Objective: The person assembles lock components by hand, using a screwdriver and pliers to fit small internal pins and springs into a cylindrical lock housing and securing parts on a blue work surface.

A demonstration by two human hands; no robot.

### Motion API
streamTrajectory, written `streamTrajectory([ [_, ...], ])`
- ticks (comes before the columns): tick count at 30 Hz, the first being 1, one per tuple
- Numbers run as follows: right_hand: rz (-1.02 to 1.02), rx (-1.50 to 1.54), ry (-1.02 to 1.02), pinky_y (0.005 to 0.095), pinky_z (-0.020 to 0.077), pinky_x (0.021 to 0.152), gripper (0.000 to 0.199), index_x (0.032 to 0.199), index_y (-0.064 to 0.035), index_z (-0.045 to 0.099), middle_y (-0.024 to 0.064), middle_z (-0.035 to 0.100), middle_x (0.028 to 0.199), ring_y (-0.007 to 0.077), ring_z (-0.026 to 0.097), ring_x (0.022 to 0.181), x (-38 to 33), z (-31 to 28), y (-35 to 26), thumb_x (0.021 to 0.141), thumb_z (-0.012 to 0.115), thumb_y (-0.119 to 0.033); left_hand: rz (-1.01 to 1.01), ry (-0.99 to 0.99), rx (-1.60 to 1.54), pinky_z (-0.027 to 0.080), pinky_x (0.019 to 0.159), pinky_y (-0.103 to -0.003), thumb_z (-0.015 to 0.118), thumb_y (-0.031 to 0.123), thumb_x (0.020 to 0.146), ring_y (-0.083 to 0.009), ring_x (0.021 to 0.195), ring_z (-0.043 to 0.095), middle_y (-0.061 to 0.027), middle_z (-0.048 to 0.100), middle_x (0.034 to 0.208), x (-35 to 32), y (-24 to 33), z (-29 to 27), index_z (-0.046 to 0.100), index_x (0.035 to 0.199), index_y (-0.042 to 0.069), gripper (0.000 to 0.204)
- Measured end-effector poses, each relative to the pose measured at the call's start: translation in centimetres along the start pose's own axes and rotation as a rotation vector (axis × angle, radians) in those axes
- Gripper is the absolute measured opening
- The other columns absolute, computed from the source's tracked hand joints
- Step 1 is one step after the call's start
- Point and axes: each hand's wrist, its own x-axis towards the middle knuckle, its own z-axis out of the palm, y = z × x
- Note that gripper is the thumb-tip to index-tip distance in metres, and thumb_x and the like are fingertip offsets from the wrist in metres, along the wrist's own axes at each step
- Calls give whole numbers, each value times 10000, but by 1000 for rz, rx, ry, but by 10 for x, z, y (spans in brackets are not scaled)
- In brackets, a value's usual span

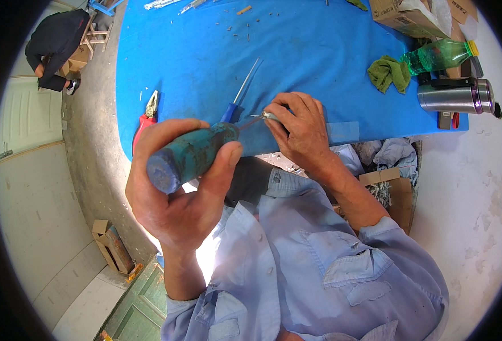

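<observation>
My left hand (174, 221) is wrapped round the thick, worn teal handle of a screwdriver (200, 150) with a blue butt end. Its shaft points right, toward my right hand (302, 131). There, the fingers pinch a small pale metal piece (271, 116), mostly hidden by them, and the shaft's tip meets it or lies right beside it. Just beyond the teal handle, a second screwdriver (242, 88) with a blue handle lies on the blue-covered table (188, 57). Red-handled pliers (147, 116) rest left of it, near the table's edge.
Small scraps (248, 25) lie at the far side. On the right are a green cloth (388, 74), a green bottle (437, 55), a steel flask (454, 95) and a cardboard box (407, 17). Below the table edge sits an open carton (400, 199). Another person (57, 42) bends at far left.
</observation>
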Motion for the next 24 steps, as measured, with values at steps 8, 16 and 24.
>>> streamTrajectory([
  [8,-8,2,4,422,430,899,253,1046,-116,709,24,660,1075,266,618,1059,-1,0,0,814,804,-82,61,-12,94,519,655,-288,924,29,732,-178,736,652,-81,708,900,6,-2,1,689,1019,13,371],
  [16,-20,0,-8,434,419,924,238,1025,-108,687,29,642,1093,266,604,1083,-2,-1,-2,815,798,-90,-47,41,-15,564,581,-231,923,59,757,-107,720,693,-62,716,897,7,3,10,698,1033,12,359],
  [24,-42,-16,-38,427,427,920,254,1035,-98,708,41,649,1098,273,600,1086,-1,-7,-5,801,805,-74,19,24,21,572,569,-223,907,89,792,-85,677,685,-51,715,821,7,-1,9,691,1042,7,340],
])
